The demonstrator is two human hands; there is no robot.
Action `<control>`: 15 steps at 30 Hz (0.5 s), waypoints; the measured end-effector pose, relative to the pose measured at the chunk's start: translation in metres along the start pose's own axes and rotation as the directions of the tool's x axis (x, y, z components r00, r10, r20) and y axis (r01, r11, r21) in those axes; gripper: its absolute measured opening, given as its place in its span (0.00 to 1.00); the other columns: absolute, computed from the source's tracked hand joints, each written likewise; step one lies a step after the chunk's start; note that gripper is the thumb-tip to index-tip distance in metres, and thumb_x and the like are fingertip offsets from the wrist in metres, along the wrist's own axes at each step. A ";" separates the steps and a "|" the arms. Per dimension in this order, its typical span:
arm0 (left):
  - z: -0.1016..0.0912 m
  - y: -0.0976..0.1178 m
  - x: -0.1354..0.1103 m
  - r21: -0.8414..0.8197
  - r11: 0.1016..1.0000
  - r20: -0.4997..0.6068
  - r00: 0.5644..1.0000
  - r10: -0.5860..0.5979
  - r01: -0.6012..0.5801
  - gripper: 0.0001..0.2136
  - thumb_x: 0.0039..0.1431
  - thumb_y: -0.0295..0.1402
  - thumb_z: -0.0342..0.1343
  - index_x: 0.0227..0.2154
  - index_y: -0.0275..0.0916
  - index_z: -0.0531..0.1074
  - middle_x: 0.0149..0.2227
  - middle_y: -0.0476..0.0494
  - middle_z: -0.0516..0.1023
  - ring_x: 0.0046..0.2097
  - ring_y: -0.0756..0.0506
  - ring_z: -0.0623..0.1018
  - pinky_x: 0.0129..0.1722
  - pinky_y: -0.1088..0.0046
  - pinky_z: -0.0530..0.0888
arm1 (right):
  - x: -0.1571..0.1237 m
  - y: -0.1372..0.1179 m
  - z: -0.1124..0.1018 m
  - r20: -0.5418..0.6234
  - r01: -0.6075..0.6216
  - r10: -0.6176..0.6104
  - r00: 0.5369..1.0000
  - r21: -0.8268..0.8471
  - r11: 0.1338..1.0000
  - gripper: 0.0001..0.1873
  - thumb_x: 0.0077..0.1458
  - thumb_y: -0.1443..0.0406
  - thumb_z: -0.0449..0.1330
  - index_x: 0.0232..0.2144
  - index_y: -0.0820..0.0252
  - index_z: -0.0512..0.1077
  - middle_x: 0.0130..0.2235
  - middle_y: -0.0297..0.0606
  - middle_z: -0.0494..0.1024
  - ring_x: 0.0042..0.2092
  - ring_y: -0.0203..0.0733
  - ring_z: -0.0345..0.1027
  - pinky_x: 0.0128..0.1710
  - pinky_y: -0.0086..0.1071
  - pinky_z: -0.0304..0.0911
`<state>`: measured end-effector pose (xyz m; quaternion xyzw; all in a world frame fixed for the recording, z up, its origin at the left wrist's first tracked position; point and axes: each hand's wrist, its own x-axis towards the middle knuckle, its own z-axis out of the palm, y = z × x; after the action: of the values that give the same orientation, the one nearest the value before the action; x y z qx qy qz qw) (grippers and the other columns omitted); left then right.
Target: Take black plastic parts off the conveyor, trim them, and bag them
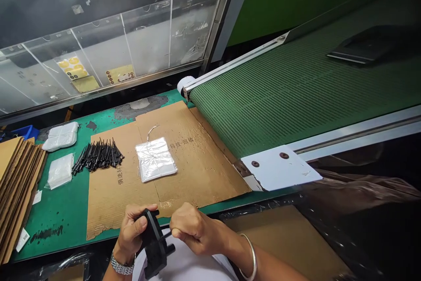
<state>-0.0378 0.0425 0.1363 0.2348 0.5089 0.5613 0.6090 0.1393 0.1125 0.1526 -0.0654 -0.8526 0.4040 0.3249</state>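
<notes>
My left hand (133,228) is closed around a flat black plastic part (154,239), holding it upright near the table's front edge. My right hand (190,227) is pinched shut on a thin black pin (166,233) whose tip touches the part. A pile of the same black pins (98,156) lies on the sheet of brown cardboard (197,171) further back. Beside the pile rests a stack of clear plastic bags (155,158).
A green conveyor belt (296,92) runs off to the right, carrying another black part (368,46) far along it. Folded cardboard sheets (16,184) are stacked at the left edge. More bag bundles (61,136) lie on the green mat. A glass-fronted machine panel (108,53) stands behind.
</notes>
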 end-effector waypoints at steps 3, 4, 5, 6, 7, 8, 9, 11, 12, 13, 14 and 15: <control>-0.003 0.005 0.003 -0.025 0.999 -0.004 1.000 -0.030 0.029 0.16 0.35 0.40 0.65 0.29 0.37 0.79 0.19 0.44 0.74 0.21 0.49 0.69 0.20 0.74 0.65 | -0.008 -0.004 0.002 0.064 0.044 -0.049 0.997 0.070 0.997 0.20 0.62 0.60 0.35 0.19 0.56 0.50 0.17 0.28 0.54 0.19 0.33 0.47 0.20 0.28 0.46; -0.004 0.007 0.004 -0.011 0.999 0.009 0.999 -0.039 0.039 0.17 0.36 0.41 0.65 0.30 0.37 0.79 0.19 0.45 0.73 0.20 0.50 0.68 0.20 0.75 0.64 | -0.010 -0.005 0.003 0.041 0.016 -0.020 0.999 0.101 0.995 0.21 0.62 0.59 0.35 0.19 0.57 0.52 0.18 0.28 0.55 0.20 0.32 0.47 0.20 0.28 0.47; -0.003 0.010 0.006 0.020 0.999 0.030 0.998 -0.049 0.049 0.17 0.37 0.41 0.64 0.31 0.37 0.78 0.18 0.45 0.73 0.20 0.50 0.68 0.19 0.76 0.64 | -0.011 -0.005 0.003 -0.014 -0.054 0.057 0.998 0.134 0.990 0.22 0.62 0.58 0.35 0.19 0.57 0.53 0.18 0.28 0.55 0.20 0.32 0.48 0.21 0.27 0.48; -0.003 0.012 0.007 0.064 0.997 0.054 0.997 -0.057 0.053 0.17 0.38 0.41 0.64 0.33 0.37 0.78 0.18 0.46 0.73 0.20 0.50 0.68 0.19 0.76 0.64 | -0.011 -0.004 0.002 -0.085 -0.154 0.171 0.982 0.173 0.973 0.23 0.62 0.56 0.35 0.19 0.58 0.55 0.18 0.28 0.56 0.20 0.31 0.49 0.21 0.27 0.48; -0.002 0.014 0.009 0.119 0.992 0.077 0.995 -0.060 0.050 0.17 0.40 0.41 0.63 0.34 0.37 0.78 0.18 0.46 0.72 0.20 0.50 0.68 0.20 0.76 0.64 | -0.009 -0.003 0.002 -0.139 -0.260 0.295 0.945 0.224 0.939 0.24 0.61 0.54 0.36 0.20 0.59 0.58 0.18 0.29 0.57 0.20 0.31 0.50 0.21 0.26 0.49; -0.001 0.017 0.010 0.176 0.984 0.097 0.994 -0.056 0.038 0.17 0.41 0.40 0.62 0.35 0.37 0.78 0.18 0.46 0.72 0.21 0.50 0.68 0.20 0.76 0.64 | -0.007 -0.002 0.001 -0.158 -0.356 0.410 0.898 0.287 0.890 0.25 0.59 0.50 0.38 0.23 0.61 0.62 0.20 0.29 0.59 0.21 0.30 0.51 0.22 0.26 0.50; 0.001 0.019 0.012 0.230 0.973 0.122 0.991 -0.051 0.022 0.17 0.43 0.40 0.62 0.35 0.36 0.77 0.19 0.46 0.73 0.22 0.49 0.68 0.21 0.75 0.64 | -0.005 0.000 0.000 -0.128 -0.428 0.495 0.860 0.349 0.834 0.26 0.56 0.47 0.42 0.27 0.62 0.64 0.21 0.30 0.61 0.22 0.30 0.52 0.22 0.25 0.52; 0.005 0.022 0.015 0.304 0.953 0.174 0.984 -0.038 -0.017 0.17 0.44 0.40 0.61 0.37 0.36 0.77 0.20 0.45 0.73 0.23 0.49 0.68 0.22 0.75 0.65 | 0.000 0.004 0.000 0.019 -0.501 0.547 0.837 0.431 0.751 0.30 0.48 0.42 0.49 0.30 0.64 0.67 0.23 0.30 0.62 0.23 0.30 0.52 0.21 0.24 0.51; 0.006 0.023 0.017 0.316 0.947 0.188 0.982 -0.011 -0.050 0.17 0.45 0.40 0.61 0.38 0.36 0.76 0.21 0.45 0.74 0.24 0.49 0.69 0.24 0.75 0.65 | 0.001 0.006 0.001 0.076 -0.521 0.548 0.833 0.441 0.731 0.30 0.45 0.41 0.51 0.28 0.65 0.68 0.23 0.30 0.61 0.23 0.30 0.51 0.20 0.24 0.50; 0.008 0.023 0.019 0.312 0.945 0.182 0.983 0.039 -0.095 0.18 0.45 0.40 0.60 0.39 0.37 0.76 0.24 0.44 0.75 0.26 0.48 0.70 0.27 0.75 0.66 | 0.002 0.008 0.001 0.099 -0.541 0.558 0.824 0.433 0.721 0.29 0.45 0.42 0.53 0.25 0.65 0.68 0.21 0.29 0.59 0.23 0.29 0.49 0.19 0.23 0.48; 0.009 0.023 0.021 0.287 0.947 0.140 0.984 0.110 -0.146 0.19 0.45 0.40 0.60 0.41 0.38 0.74 0.28 0.43 0.76 0.30 0.48 0.72 0.31 0.75 0.67 | 0.002 0.010 0.003 0.080 -0.557 0.581 0.810 0.412 0.721 0.28 0.47 0.44 0.52 0.22 0.65 0.67 0.20 0.28 0.57 0.22 0.29 0.48 0.19 0.23 0.46; 0.010 0.021 0.023 0.243 0.951 0.054 0.982 0.182 -0.189 0.20 0.46 0.40 0.60 0.44 0.40 0.72 0.33 0.43 0.76 0.35 0.47 0.73 0.35 0.76 0.67 | 0.002 0.012 0.005 0.022 -0.567 0.606 0.795 0.381 0.730 0.27 0.49 0.46 0.51 0.21 0.65 0.66 0.19 0.27 0.56 0.21 0.28 0.47 0.18 0.23 0.45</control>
<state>-0.0417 0.0723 0.1500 0.3644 0.5409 0.5444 0.5275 0.1330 0.1181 0.1427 -0.2899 -0.6785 0.6343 0.2307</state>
